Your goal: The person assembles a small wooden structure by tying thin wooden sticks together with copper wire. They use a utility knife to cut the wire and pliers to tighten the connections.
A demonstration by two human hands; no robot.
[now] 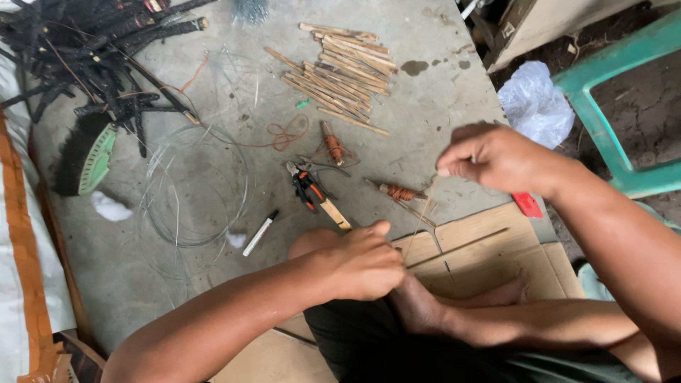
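Note:
My left hand (365, 262) is closed around the near end of a thin bamboo stick (457, 248) that lies across the cardboard. My right hand (493, 157) is raised above it, thumb and forefinger pinched on a fine thread (423, 213) that runs down toward the left hand. Just beyond the hands lie a stick wrapped in copper-coloured thread (399, 192) and orange-handled pliers (305, 186).
A pile of split bamboo sticks (340, 67) lies on the concrete floor, with a thread spool (333, 145), wire coils (191, 188), a white marker (259, 232), black bundled sticks (85, 50), a brush (85, 156), a plastic bag (535, 103) and a green chair (610, 99).

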